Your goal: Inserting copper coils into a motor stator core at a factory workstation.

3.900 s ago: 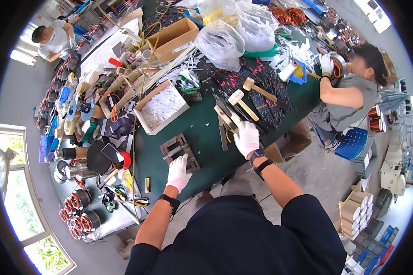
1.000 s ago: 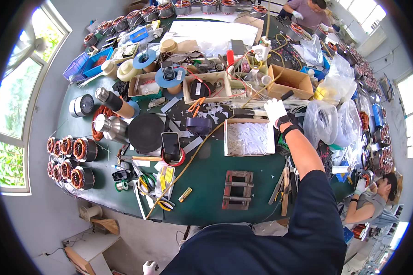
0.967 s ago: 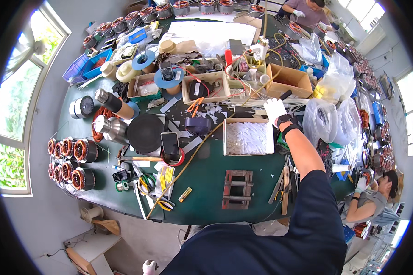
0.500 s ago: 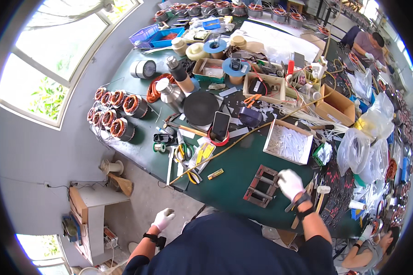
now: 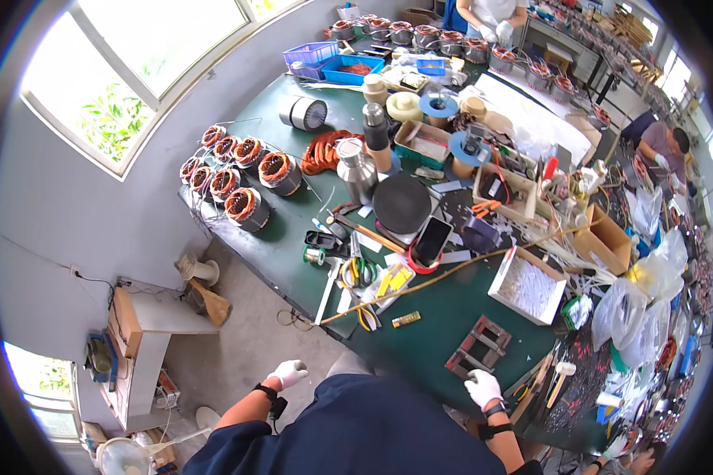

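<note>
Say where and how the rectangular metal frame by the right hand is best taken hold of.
Probably by its right side bar, coming from the near right, where the right hand is. The metal frame lies flat on the green table, with openings between its bars, so a pinch across that bar, inner edge to outer, should work.

A reddish-brown metal frame (image 5: 484, 343) with crossbars was laid flat and slantwise on the green counter (image 5: 432, 348) near its front edge.
</note>
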The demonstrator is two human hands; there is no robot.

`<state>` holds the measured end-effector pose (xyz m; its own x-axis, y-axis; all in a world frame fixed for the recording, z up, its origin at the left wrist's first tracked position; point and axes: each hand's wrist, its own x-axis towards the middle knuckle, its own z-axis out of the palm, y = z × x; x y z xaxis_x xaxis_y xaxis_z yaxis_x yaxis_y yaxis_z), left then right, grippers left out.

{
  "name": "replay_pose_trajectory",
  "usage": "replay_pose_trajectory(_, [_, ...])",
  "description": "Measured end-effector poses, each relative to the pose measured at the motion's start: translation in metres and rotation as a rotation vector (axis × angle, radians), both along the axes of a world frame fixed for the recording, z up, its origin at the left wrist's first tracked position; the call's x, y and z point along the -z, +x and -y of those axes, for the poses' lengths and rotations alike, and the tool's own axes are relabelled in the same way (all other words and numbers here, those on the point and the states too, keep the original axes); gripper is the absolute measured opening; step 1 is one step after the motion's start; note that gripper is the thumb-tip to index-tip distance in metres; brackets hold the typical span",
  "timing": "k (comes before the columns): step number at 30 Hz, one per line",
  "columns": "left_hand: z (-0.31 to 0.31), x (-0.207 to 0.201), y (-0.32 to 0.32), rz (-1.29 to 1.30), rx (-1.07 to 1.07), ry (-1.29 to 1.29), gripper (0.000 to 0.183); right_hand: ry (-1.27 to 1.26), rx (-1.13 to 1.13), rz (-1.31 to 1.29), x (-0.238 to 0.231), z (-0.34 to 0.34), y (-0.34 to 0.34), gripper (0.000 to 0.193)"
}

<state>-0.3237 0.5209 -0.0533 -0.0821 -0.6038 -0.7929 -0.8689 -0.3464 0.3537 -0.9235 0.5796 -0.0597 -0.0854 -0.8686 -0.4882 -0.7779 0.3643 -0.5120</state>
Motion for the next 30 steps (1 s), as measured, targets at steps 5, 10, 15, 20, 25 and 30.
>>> replay_pose_trajectory(5, [0.105,0.025,0.059,-0.046,0.019,-0.287,0.036,-0.015,0.343,-0.115,0.0,0.016,0.004,0.021])
replay_pose_trajectory(10, [0.226,0.01,0.115,-0.086,-0.051,-0.28,0.032,0.045,0.285,-0.047,-0.007,0.043,0.115,0.027])
replay_pose_trajectory(15, [0.278,0.013,0.165,0.073,0.04,-0.329,0.03,0.192,0.141,0.179,-0.026,0.083,0.218,0.033])
replay_pose_trajectory(20, [0.31,0.025,0.184,0.059,0.077,-0.617,0.021,0.154,-0.061,0.098,-0.037,0.131,0.244,0.031])
replay_pose_trajectory(25, [0.362,0.023,0.176,0.007,0.256,-0.747,0.019,-0.072,-0.31,0.106,-0.084,0.248,0.287,0.029])
replay_pose_trajectory(30, [0.414,0.043,0.157,-0.137,0.447,-1.014,0.013,-0.079,-0.209,0.509,-0.177,0.384,0.372,0.026])
